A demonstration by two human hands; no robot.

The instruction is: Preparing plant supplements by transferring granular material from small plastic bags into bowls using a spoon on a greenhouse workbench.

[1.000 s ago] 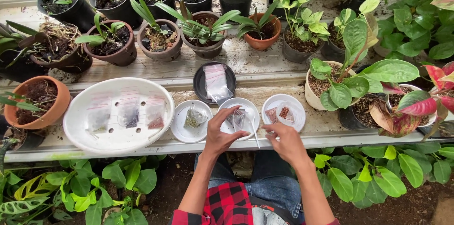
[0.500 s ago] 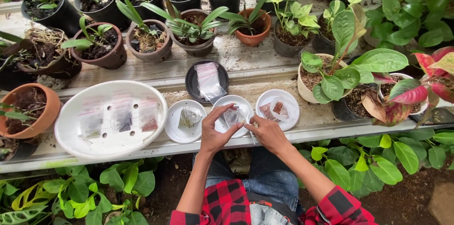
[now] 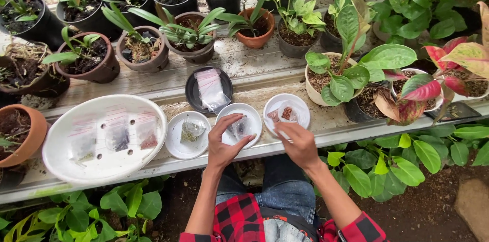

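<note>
Plastic packet [image 3: 240, 127], light, limp and slippery, is pinched in the middle white dish [image 3: 250, 113] by the left hand [image 3: 224, 143]. Its edge seems best gripped. At three o'clock, the right hand [image 3: 298, 143] is held loosely curled, nothing visibly held.

white saucers [image 3: 288, 112], black dish [image 3: 196, 94], red-and-black plaid sleeves [image 3: 232, 219], terracotta pot [image 3: 23, 135]

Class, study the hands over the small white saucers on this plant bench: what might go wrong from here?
1. The left hand grips the middle saucer near the bench edge; a nudge might tip it off.
2. The clear packet in it looks light and may slide out.
3. The right hand hovers beside the right saucer and could knock it.
</note>
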